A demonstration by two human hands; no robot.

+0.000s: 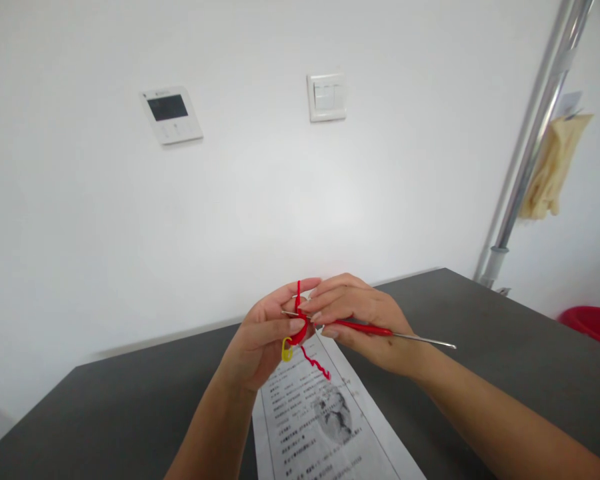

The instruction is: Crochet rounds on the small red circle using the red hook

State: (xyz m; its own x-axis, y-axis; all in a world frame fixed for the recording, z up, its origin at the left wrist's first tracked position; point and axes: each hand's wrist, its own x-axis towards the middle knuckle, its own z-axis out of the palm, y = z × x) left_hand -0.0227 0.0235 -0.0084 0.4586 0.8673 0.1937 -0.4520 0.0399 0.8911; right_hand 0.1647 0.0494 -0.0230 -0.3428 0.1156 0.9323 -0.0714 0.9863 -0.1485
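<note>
My left hand (270, 333) pinches a small piece of red crochet work (299, 331) between thumb and fingers. A strand of red yarn runs up from the piece over the raised left index finger. From its lower edge hang a yellow stitch marker (287, 349) and a loose, crinkled red yarn tail (316, 363). My right hand (363, 317) is closed around the red grip of a crochet hook (367, 327). The hook's metal tip passes at the red piece, by the left fingers, and its other metal end points right. Fingers partly hide the stitches.
Beneath the hands, a printed sheet (325, 433) with text and a dark picture lies on the dark grey table (460, 347). Behind rises a white wall with a panel (173, 115) and a switch (327, 97). At right are a metal pole (530, 147), yellowish gloves (555, 167) and a red basin (593, 323).
</note>
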